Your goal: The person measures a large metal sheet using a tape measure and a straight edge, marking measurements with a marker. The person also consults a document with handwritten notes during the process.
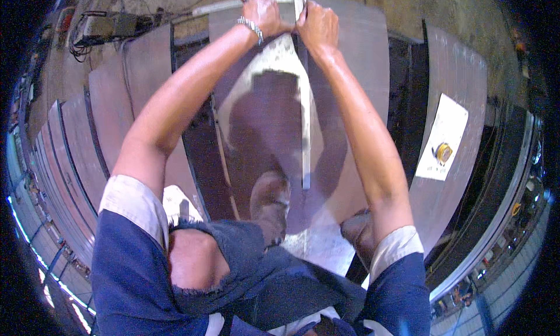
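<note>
So we've got both hands up at 12 o'clock, working on a pale L-shaped square [305, 120] that's sitting on a broad grey metal plate [364, 61]. One arm of it runs off toward 11 o'clock, the longer one straight down toward 6, ending just past the middle of our view. Our right hand [319, 25] is clenched around it close to the corner. Our left hand [262, 14], silvery bracelet [251, 30] on the wrist, is curled over the other arm; can't tell if we're really gripping there or just pressing. One boot [271, 199] of ours shows around 6, near the long arm's lower end. Over at 3 there's a white sheet [448, 123] with a round yellow thing [444, 153] on it, and a boxy grey unit [105, 28] with cables at 10.
</note>
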Tool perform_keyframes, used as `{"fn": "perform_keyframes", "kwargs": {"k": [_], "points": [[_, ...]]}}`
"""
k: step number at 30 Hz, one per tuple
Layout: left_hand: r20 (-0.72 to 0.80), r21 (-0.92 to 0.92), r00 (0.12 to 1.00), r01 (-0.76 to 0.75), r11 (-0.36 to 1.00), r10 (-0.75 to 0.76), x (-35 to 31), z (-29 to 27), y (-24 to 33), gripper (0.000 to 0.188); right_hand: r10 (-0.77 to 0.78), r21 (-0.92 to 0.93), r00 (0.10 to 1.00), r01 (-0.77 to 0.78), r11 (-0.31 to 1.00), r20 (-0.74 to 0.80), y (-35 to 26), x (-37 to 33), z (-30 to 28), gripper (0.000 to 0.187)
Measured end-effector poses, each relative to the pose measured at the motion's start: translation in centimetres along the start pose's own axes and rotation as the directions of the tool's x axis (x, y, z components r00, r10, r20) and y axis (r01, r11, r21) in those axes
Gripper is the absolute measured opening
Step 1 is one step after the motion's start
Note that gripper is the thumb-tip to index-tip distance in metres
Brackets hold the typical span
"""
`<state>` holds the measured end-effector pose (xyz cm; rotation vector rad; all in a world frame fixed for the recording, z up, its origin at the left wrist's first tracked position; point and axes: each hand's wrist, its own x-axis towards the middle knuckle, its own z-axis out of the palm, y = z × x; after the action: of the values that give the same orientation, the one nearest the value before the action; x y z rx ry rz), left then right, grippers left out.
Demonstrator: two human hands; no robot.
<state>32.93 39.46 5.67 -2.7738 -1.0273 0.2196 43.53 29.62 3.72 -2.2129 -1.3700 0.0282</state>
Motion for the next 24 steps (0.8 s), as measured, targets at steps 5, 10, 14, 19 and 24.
{"fn": "perform_keyframes", "kwargs": {"k": [5,10,14,19,24], "points": [[0.197,0.043,0.98,-0.038,0.998,0.029,-0.4,0.8,1.3,0.126,-0.063,0.091,0.988,0.05,0.995,0.142,0.0,-9.8,-5.0,0.012],[0.208,0.001,0.977,0.043,0.999,-0.043,0.0,0.5,-0.1,0.136,0.167,0.04,0.83,-0.222,0.974,0.532,-2.8,-25.4,-13.1,0.04],[0.188,-0.088,0.982,0.049,0.995,-0.031,0.4,-0.1,0.2,0.135,0.237,-0.049,0.638,-0.298,0.953,0.733,-3.8,-34.2,-18.5,0.04],[0.149,-0.12,0.988,0.048,0.992,-0.03,0.8,-0.5,-0.1,0.135,0.326,-0.01,0.692,-0.419,0.908,0.644,-3.7,-33.2,-20.0,0.028],[0.146,-0.15,0.989,0.011,0.989,0.011,0.9,-0.3,-0.2,0.137,0.491,0.065,0.699,-0.606,0.793,0.521,-3.3,-29.8,-22.2,0.02]]}}
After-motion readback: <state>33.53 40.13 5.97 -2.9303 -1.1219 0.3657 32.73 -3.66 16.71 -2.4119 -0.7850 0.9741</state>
